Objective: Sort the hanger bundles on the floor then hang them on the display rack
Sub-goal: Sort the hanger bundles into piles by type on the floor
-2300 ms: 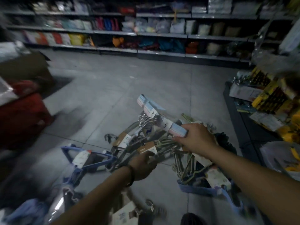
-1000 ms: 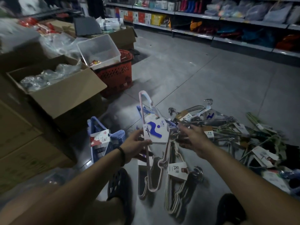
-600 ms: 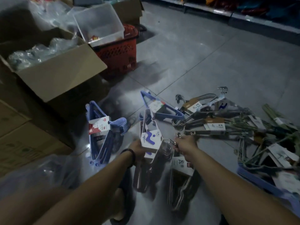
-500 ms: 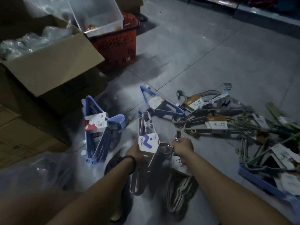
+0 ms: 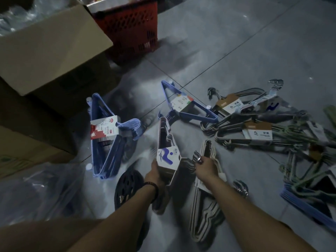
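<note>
Bare floor [image 5: 227,44] lies open far and far right. A cardboard box [image 5: 51,51] and red basket [image 5: 131,28] wall off the left. A blue hanger bundle [image 5: 107,142] lies near left, pale hanger bundles [image 5: 201,222] near middle, a tangled heap of hanger bundles [image 5: 263,131] at right; narrow tile strips run between them.

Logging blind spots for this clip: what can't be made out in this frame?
No display rack anywhere in the head view.
Contents of the red basket: cut off by the top edge.
Label of the cream hanger bundle: mostly covered by the right hand.
Count in the hanger pile: overlapping, dim.
</note>
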A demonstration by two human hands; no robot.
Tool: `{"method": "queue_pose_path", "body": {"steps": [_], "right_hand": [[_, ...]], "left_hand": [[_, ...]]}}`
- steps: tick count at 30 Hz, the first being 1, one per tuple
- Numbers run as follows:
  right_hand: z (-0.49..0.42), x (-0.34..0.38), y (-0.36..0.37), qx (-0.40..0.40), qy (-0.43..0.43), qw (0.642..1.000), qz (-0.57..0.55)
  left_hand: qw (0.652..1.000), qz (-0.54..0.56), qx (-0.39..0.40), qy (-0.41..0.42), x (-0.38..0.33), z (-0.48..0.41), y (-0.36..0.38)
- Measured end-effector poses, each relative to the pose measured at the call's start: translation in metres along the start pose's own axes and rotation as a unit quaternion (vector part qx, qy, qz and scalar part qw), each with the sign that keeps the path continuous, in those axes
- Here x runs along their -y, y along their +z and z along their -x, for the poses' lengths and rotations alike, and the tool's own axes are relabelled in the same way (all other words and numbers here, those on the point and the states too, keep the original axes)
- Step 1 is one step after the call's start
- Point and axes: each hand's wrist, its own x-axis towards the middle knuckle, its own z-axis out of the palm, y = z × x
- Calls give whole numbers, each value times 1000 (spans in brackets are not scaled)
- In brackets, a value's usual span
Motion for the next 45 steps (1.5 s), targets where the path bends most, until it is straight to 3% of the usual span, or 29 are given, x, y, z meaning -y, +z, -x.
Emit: {"method": "queue_pose_path", "body": {"steps": [3,6,8,11,13,15,19,23,26,35,39,45], "right_hand": [[-8,-8,-13,68,6,997,28],[18,17,-53,126,-38,978,160],[34,27,-90,173,-78,945,265],[66,36,-162,195,-100,877,428],[89,32,-217,168,-83,862,472],[113,23,-273,111,-76,867,480],[158,-25,-372,-1,-47,915,400],[178,-112,-435,-31,47,960,275],[172,-169,-453,-51,90,970,220],[81,-230,-423,-38,93,985,141],[44,-257,-408,-33,105,984,143],[19,-316,-378,-77,128,975,167]], "left_hand": [[1000,-19,-3,10,-8,16,-4],[996,-88,-16,23,-35,34,-1],[980,-167,-22,109,-67,55,9],[923,-299,59,236,-120,98,26],[870,-390,94,286,-153,129,37],[839,-410,118,339,-178,154,55],[810,-398,150,404,-211,198,105],[774,-445,172,417,-219,224,144],[757,-485,176,402,-223,219,165],[768,-479,209,370,-275,176,257],[802,-443,214,337,-313,153,315],[886,-317,198,275,-348,111,386]]}}
